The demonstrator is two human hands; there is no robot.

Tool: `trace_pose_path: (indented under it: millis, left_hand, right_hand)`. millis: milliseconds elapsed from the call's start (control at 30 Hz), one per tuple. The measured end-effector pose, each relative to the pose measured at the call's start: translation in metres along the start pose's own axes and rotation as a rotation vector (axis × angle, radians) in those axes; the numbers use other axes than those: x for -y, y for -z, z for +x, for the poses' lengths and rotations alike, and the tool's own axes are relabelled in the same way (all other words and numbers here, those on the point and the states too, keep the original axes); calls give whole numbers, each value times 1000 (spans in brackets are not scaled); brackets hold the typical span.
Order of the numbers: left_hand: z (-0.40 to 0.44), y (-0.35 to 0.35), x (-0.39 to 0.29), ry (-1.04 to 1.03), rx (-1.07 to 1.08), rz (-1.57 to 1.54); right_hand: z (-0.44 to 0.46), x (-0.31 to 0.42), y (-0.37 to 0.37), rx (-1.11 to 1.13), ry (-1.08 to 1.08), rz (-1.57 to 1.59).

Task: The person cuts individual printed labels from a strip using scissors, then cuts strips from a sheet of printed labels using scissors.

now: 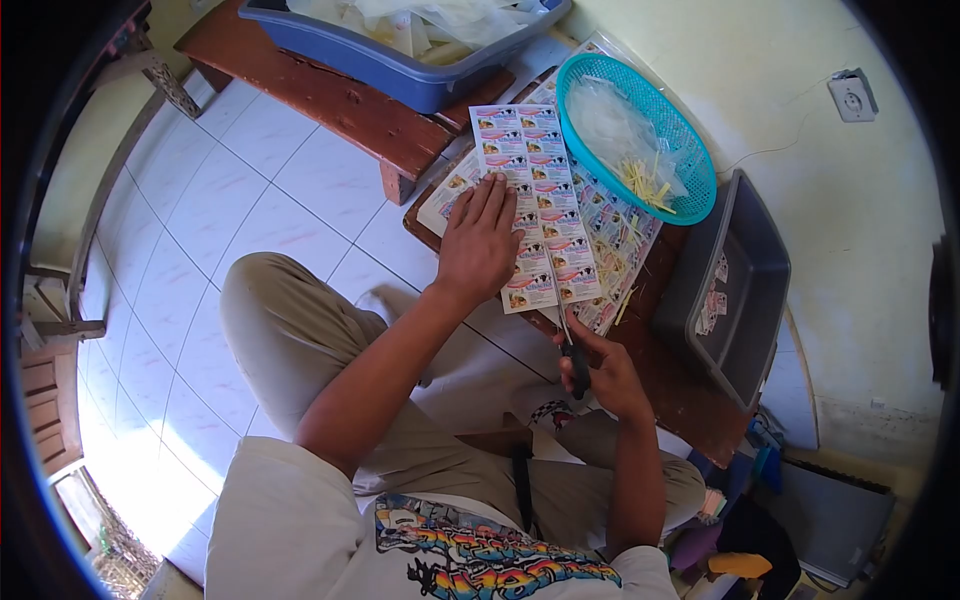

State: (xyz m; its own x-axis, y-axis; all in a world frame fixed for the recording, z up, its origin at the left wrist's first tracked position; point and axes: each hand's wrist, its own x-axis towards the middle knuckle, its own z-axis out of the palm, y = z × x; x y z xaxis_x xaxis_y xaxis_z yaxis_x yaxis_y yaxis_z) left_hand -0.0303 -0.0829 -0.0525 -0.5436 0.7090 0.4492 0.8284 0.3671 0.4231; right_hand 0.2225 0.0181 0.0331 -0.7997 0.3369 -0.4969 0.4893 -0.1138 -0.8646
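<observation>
A sheet of printed labels (540, 190) in two columns lies over other printed sheets on the low wooden table. My left hand (482, 240) rests flat on its left column, fingers stretched out. In my right hand (600, 368) are black-handled scissors (574, 366). Their blades reach into the near edge of the sheet, between the two columns, where a slit shows. More printed sheets (615, 240) lie under and to the right of this one.
A turquoise basket (705, 170) with plastic bags and yellow strips stands at the table's far right. Beside it is a grey tub (770, 270) with a few cut labels. A blue tub (430, 90) of plastic bags sits on a red-brown bench (310, 100).
</observation>
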Motion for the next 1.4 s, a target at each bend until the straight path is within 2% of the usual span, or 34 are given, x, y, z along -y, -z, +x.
trace_pose_path:
  millis: [433,1400]
  left_hand:
    - [0,0,0,-7,-7,-9]
    - [0,-1,0,-5,-12,-4]
  right_hand:
    - [16,10,-8,-29,2,103]
    - [18,10,-7,-33,2,70]
